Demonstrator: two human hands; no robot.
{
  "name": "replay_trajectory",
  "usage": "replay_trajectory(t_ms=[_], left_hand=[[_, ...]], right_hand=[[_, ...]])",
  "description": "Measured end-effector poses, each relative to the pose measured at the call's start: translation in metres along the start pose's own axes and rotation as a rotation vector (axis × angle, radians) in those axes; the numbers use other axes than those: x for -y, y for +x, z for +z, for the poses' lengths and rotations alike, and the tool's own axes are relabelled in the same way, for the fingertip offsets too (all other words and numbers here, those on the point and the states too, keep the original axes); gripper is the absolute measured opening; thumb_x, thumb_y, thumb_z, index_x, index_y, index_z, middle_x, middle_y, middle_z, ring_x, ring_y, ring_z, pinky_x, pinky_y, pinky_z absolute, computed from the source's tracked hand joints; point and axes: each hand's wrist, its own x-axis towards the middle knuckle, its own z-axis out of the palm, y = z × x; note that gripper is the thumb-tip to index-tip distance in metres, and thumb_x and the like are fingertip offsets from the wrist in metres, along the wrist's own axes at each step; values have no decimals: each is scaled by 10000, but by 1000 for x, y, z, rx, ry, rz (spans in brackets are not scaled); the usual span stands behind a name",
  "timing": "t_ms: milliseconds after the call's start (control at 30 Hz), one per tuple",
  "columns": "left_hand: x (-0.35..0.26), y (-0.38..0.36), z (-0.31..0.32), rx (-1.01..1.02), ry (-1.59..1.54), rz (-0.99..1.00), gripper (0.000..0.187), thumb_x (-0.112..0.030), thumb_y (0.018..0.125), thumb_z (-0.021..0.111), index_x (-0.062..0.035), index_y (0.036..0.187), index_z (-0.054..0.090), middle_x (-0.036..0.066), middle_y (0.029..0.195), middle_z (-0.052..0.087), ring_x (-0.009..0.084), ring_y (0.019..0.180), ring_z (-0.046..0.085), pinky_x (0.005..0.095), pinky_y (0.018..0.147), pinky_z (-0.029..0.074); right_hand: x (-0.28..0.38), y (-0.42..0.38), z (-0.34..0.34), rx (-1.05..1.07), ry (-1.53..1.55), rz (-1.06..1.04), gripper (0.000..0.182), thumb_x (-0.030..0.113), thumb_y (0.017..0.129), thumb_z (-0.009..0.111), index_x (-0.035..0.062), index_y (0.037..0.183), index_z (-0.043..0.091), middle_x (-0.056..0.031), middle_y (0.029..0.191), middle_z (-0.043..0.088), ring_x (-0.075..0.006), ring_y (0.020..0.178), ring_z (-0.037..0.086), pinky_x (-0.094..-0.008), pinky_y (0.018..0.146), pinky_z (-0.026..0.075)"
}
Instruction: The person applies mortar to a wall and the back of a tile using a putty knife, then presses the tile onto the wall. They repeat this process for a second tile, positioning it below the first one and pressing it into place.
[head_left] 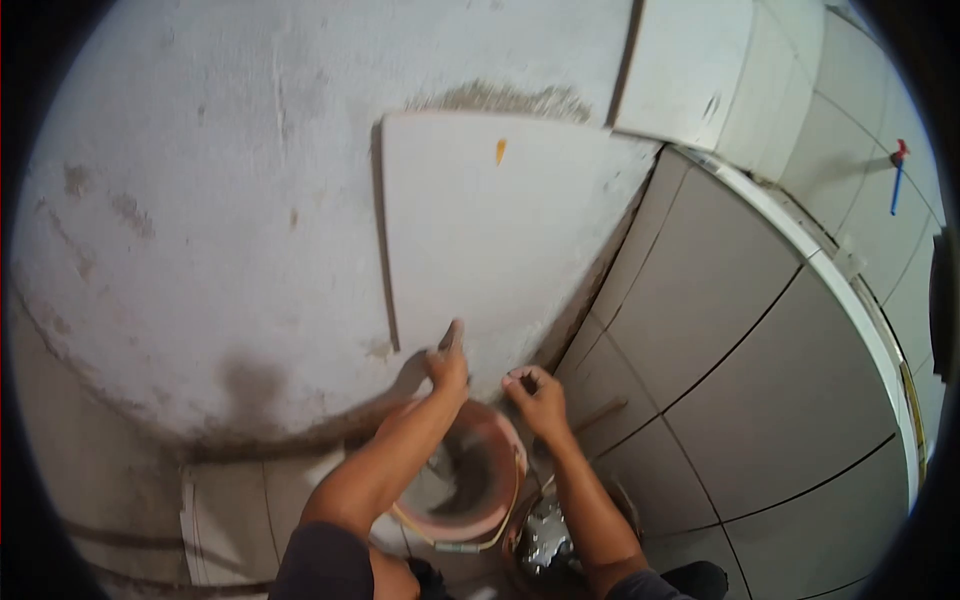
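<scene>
A large pale tile [490, 220] with a small orange mark stands against the rough wall. My left hand [448, 362] is at the tile's lower edge, its fingers pointing up; whether it holds anything is unclear. To its right, my right hand [538, 398] is bent with thumb and fingertips drawn together in front of the wall's lower part. Anything between those fingertips is too small to name. Below both hands is a pinkish bucket [505, 440] with grey material inside.
A second container [528, 545] with shiny contents stands right of the bucket. Grey tiles [735, 230] cover the low partition at the right, topped by a white edge [800, 235]. A red and blue item [898, 175] is on the far wall. Loose tiles [230, 510] lie at lower left.
</scene>
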Motion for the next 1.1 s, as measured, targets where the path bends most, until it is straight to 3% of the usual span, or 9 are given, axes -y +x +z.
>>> replay_trajectory(t_ms=[67, 333, 400, 467, 567, 733, 800, 900, 1100], left_hand=[[23, 17, 7, -105, 32, 146, 614, -477, 746, 660, 128, 833, 614, 186, 814, 638, 230, 742, 571, 340, 730, 441], [-17, -16, -6, 19, -30, 43, 598, -455, 757, 663, 117, 923, 604, 145, 888, 631, 208, 836, 551, 317, 774, 421], [-20, -17, -7, -8, 72, 8, 623, -473, 742, 669, 112, 946, 599, 154, 922, 629, 243, 880, 560, 327, 814, 413], [-26, -19, -7, -37, 161, 22, 630, -479, 733, 673, 106, 953, 598, 173, 962, 622, 264, 911, 565, 341, 826, 412], [-17, -8, -4, -1, 97, 150, 633, -474, 730, 677, 108, 963, 596, 195, 1006, 613, 268, 949, 566, 344, 842, 410], [0, 7, -7, 111, 60, 10, 648, -482, 720, 681, 118, 950, 596, 212, 980, 619, 281, 919, 576, 351, 835, 415], [-14, -5, -7, -38, 233, -9, 645, -484, 706, 695, 113, 932, 601, 208, 949, 622, 274, 900, 573, 346, 817, 419], [-17, -8, -12, 84, 53, -61, 666, -501, 691, 703, 108, 941, 601, 209, 932, 622, 279, 914, 569, 355, 812, 420], [-8, -2, -4, 72, -57, 22, 659, -491, 706, 699, 92, 990, 582, 185, 993, 605, 253, 952, 548, 334, 833, 410]], right_hand=[[1, -9, -7, 75, -270, 24, 241, 227, 748, 671, 19, 861, 628, -103, 688, 623, -199, 674, 595, -318, 651, 466], [-51, -51, 88, 708, -741, 29, 347, 341, 734, 639, 54, 929, 631, -151, 837, 646, -309, 817, 618, -425, 705, 486], [-103, -52, 140, 716, -733, 118, 411, 412, 740, 606, 62, 954, 620, -140, 919, 643, -324, 847, 612, -418, 735, 485], [-237, -55, 213, 517, -353, -245, 517, 469, 790, 477, 97, 1141, 556, -150, 1133, 573, -321, 1037, 547, -419, 868, 431], [-174, -65, 195, 555, -643, -202, 515, 456, 809, 449, 130, 1202, 520, -166, 1126, 571, -319, 1012, 565, -417, 841, 455], [-91, -68, 126, 561, -690, 0, 488, 393, 743, 573, 60, 1099, 556, -211, 961, 610, -357, 853, 603, -444, 756, 479], [-98, -69, 102, 482, -694, 35, 482, 366, 724, 606, 34, 1069, 556, -212, 926, 613, -359, 841, 605, -446, 748, 477], [-74, -67, 73, 297, -629, 113, 401, 390, 757, 621, 23, 914, 580, -192, 719, 620, -358, 733, 615, -448, 689, 475], [-95, -72, 86, 285, -537, 189, 355, 344, 705, 698, 16, 797, 600, -196, 726, 623, -353, 727, 615, -417, 670, 465]])
